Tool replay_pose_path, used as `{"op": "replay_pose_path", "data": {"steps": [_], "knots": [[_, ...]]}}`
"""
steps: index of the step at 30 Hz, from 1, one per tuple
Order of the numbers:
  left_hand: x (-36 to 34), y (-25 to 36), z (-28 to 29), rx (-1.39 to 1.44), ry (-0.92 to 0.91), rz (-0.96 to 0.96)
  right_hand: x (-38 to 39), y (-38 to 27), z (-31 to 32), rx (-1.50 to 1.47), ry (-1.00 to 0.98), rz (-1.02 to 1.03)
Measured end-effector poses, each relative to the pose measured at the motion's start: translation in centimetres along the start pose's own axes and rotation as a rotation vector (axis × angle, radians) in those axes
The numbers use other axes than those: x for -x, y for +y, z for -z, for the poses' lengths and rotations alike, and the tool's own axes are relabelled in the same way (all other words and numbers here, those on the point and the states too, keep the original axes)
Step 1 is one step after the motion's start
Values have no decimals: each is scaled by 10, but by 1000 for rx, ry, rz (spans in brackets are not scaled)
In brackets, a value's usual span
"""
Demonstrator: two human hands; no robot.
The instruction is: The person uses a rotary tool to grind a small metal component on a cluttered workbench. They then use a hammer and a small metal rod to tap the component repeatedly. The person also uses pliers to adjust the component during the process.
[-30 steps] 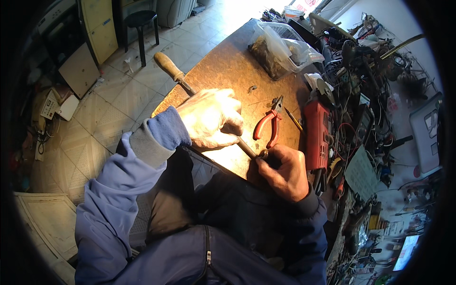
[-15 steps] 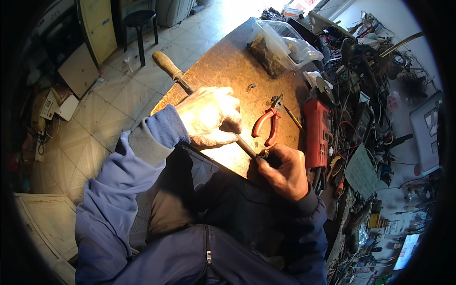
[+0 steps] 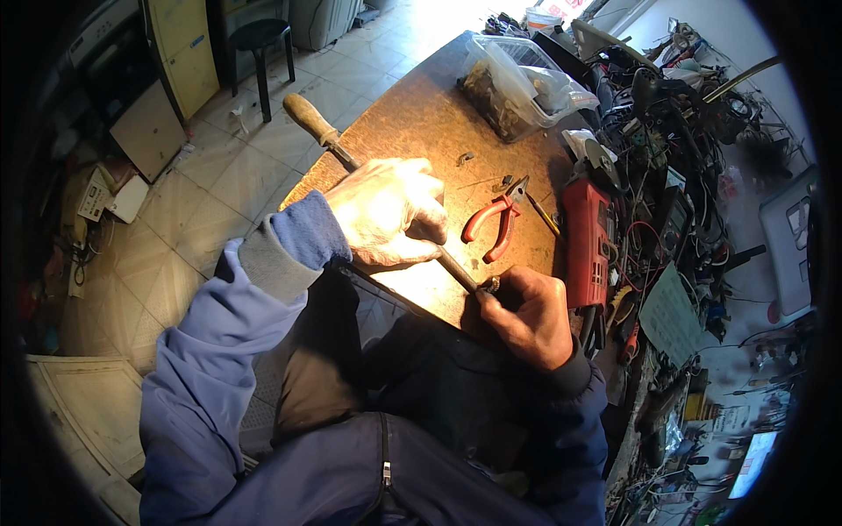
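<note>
My left hand (image 3: 390, 210), brightly lit, is closed around the shaft of a wooden-handled file (image 3: 309, 120). Its handle sticks out beyond the bench edge to the upper left, and its metal end slants down to the right. At that end my right hand (image 3: 537, 320) pinches a small dark metal piece (image 3: 489, 285) between thumb and forefinger. The file's tip lies against or close beside this piece; contact is hard to make out. Red-handled pliers (image 3: 502, 217) lie on the wooden bench (image 3: 399, 123), just beyond my hands.
A thin yellow-and-dark stick (image 3: 544, 215) lies between the pliers and a red power tool (image 3: 586, 245). A clear plastic tub (image 3: 517, 88) stands at the far end. Tangled cables and parts (image 3: 675, 149) crowd the right side. A black stool (image 3: 260, 39) stands on the tiled floor.
The pliers have turned slightly on the bench, their handles shifting a little left. Both hands keep nearly the same place and grip on the file and the small piece.
</note>
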State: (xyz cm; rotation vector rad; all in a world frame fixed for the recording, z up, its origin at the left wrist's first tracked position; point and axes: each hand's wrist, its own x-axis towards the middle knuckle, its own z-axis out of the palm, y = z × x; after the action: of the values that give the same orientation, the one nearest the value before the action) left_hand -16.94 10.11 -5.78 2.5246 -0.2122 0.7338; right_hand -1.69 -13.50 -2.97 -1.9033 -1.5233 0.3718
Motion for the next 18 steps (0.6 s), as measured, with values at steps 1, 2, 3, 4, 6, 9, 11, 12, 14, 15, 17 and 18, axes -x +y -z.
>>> {"op": "replay_pose_path", "data": {"steps": [1, 2, 3, 4, 6, 9, 11, 12, 14, 15, 17, 18], "knots": [[1, 0, 1, -5, 0, 1, 2, -1, 1, -1, -10, -32], [1, 1, 2, -7, -3, -2, 1, -1, 1, -12, -6, -20], [0, 1, 3, -9, -5, -5, 0, -2, 0, -13, -13, -30], [0, 0, 1, 2, -9, -5, -3, -4, -1, -14, -20, -41], [-1, 0, 2, 20, -12, -5, -12, -7, -5, -30, -17, -34], [0, 0, 2, -16, -18, 18, -23, -9, -11, -56, 0, 12], [0, -1, 2, -11, -14, 8, -24, -14, -9, -27, 0, 33], [0, -2, 2, -6, -9, 1, -22, -13, -8, -7, 7, 45], [0, -3, -1, -2, 8, -20, -14, -3, -5, 27, 19, 71], [0, -3, -1, -3, 15, -27, -10, -3, -3, 29, 2, 38], [1, -2, 1, -7, 0, -6, -1, -5, 2, 35, -30, -33], [1, -1, 1, -7, -8, 4, 0, -4, 1, 1, -23, -37]]}}
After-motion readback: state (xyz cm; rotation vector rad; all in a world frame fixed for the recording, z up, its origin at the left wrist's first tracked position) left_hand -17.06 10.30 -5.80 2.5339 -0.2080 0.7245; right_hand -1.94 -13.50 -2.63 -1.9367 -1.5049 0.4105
